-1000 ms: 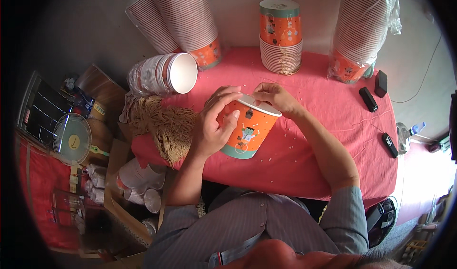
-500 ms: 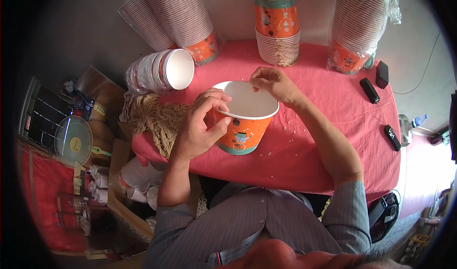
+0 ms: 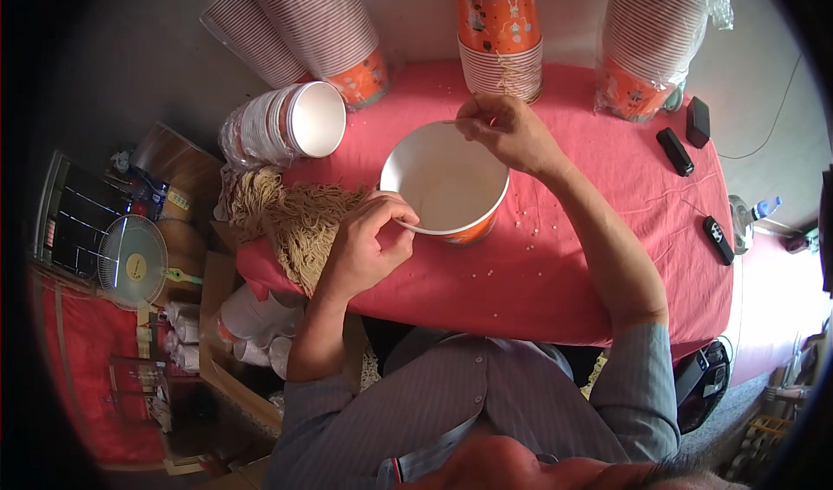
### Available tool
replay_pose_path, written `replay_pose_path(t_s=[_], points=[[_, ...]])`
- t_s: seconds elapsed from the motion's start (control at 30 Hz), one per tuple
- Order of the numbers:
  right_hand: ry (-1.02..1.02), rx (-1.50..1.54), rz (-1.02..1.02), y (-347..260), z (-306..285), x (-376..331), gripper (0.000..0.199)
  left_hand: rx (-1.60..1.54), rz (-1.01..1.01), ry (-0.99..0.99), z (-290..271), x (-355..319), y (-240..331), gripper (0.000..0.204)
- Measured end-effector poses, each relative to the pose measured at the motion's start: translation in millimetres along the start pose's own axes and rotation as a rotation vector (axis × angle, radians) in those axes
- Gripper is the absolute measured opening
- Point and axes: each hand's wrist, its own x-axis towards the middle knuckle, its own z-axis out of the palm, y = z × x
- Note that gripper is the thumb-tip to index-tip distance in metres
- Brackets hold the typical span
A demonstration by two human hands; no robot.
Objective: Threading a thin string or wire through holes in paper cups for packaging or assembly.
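Observation:
An orange paper bucket (image 3: 473, 228) with a white inside and white rim stands over the middle of the table, its mouth tipped toward me. At its near left rim my left hand (image 3: 371, 243) is closed, thumb and fingers pinching the edge. My right hand (image 3: 514, 136) is closed in a pinch at the far rim; what its fingertips hold there is too small to make out. A heap of tan cords (image 3: 299, 225) lies beside my left hand, on the table's left edge.
Wrapped bucket stacks (image 3: 317, 26) lean at the back left; another wrapped stack (image 3: 651, 39) stands back right. A shorter stack (image 3: 499, 34) is at the back. Wrapped buckets (image 3: 282, 124) lie sideways. Small black objects (image 3: 675, 151) and white bits (image 3: 531, 227) lie on the red cloth (image 3: 599, 256).
The bucket has tipped so its mouth faces me more and its printed side is mostly out of sight. My left hand has shifted down along the rim; my right hand has moved slightly farther away.

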Motion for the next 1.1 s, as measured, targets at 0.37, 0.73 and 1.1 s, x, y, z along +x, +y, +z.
replay_pose_path(t_s=[0.37,0.73,1.1], points=[[0.031,-0.099,-0.057,-1,3,-3,0.019,0.132,0.126,0.114,19,-4,-2,0.023],[0.042,-0.212,-0.123,3,-1,-3,0.020,0.189,0.129,-0.091,3,9,3,0.024],[0.042,-0.230,-0.139,1,2,-4,0.020,0.265,0.176,-0.063,2,8,2,0.016]])
